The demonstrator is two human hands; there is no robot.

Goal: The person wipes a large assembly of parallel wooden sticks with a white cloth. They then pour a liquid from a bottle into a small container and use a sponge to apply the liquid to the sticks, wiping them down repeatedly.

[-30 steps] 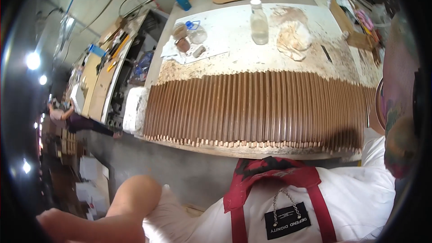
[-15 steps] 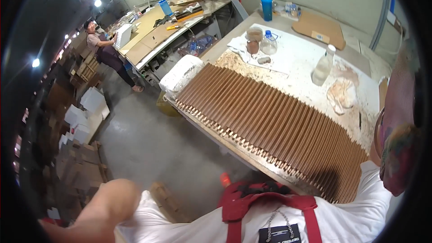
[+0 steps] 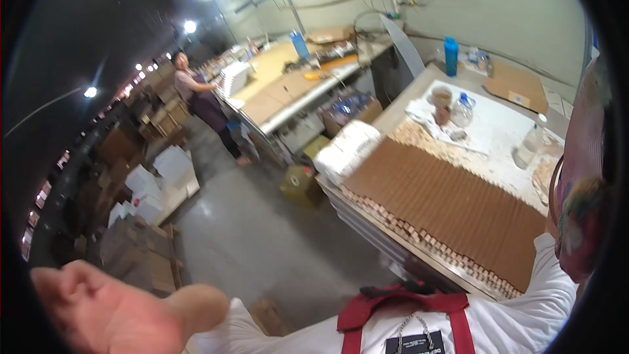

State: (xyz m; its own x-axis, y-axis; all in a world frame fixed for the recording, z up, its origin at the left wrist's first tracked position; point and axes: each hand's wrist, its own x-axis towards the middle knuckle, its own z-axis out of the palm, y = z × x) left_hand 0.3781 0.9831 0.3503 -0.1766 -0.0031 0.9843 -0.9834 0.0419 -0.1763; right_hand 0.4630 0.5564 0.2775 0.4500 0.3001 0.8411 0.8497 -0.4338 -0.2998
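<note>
My left hand (image 3: 108, 308) is raised at the lower left, close to the camera and away from the table. Part of its palm and a bent finger or thumb show; the other fingers are blurred or cut off by the dark rim, and I see nothing held. My right arm rises along the right edge in a patterned, mesh-like sleeve (image 3: 586, 151); the right hand itself is out of sight. Beside that arm, a long row of brown slatted strips (image 3: 452, 203) lies packed side by side on the table, their pale ends facing the near edge.
A white wrapped bundle (image 3: 350, 151) sits at the table's left corner. Behind the strips stand a clear bottle (image 3: 529, 144), a blue-capped jug (image 3: 463, 111) and a blue bottle (image 3: 451, 58). Another person (image 3: 196, 95) works at the far bench (image 3: 268, 101). Boxes (image 3: 173, 164) stand along the left.
The view has swung left, so the table sits further right and lower. My left hand has come into sight at the lower left, where mainly the arm showed. The strips appear unmoved.
</note>
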